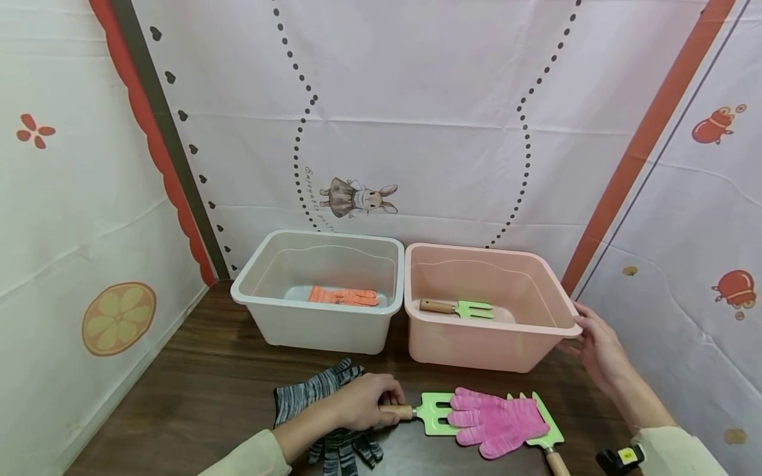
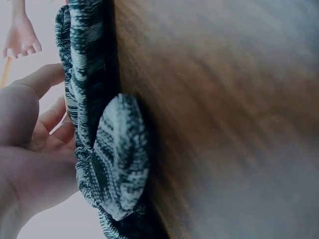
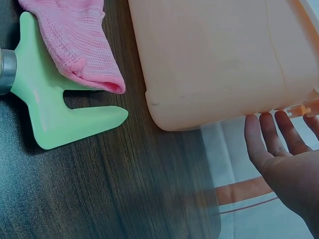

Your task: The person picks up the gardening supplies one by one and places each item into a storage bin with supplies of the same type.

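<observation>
My left hand [image 1: 372, 400] pinches the wooden handle of a green garden fork [image 1: 437, 414], whose head lies partly under a pink knitted glove [image 1: 497, 423]. Beneath that hand are black-and-grey knitted gloves [image 1: 309, 395]; in the left wrist view a grey glove [image 2: 122, 154] hides part of my fingers. My right hand [image 1: 601, 350] holds the right end of a pink bin [image 1: 476, 347] at its rim, with fingertips against the wall in the right wrist view. A second green garden fork [image 3: 55, 99] lies partly under the pink glove's cuff.
Left of the pink bin stands a whitish bin [image 1: 321, 330] with an orange glove [image 1: 343, 296] inside. A small green fork with a wooden handle [image 1: 437, 306] lies in the pink bin. Printed cloth walls [image 1: 417, 79] enclose the dark wooden table [image 1: 178, 403].
</observation>
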Motion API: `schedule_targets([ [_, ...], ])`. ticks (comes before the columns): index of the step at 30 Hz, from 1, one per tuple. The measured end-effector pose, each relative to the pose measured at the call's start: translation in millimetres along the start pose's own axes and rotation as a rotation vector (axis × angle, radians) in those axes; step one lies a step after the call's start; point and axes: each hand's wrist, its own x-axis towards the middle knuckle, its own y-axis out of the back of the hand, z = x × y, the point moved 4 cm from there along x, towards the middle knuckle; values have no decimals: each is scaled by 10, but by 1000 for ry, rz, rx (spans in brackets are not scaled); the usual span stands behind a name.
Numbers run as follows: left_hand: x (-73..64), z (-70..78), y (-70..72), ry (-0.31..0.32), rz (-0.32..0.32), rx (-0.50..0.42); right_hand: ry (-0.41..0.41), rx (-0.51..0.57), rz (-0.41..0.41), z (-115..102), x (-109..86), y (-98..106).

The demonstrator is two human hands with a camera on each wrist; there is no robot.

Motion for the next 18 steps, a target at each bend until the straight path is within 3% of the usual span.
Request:
schedule_targets([
  [18,24,-6,-43,63,6,-7,6,28,21,19,0,-2],
])
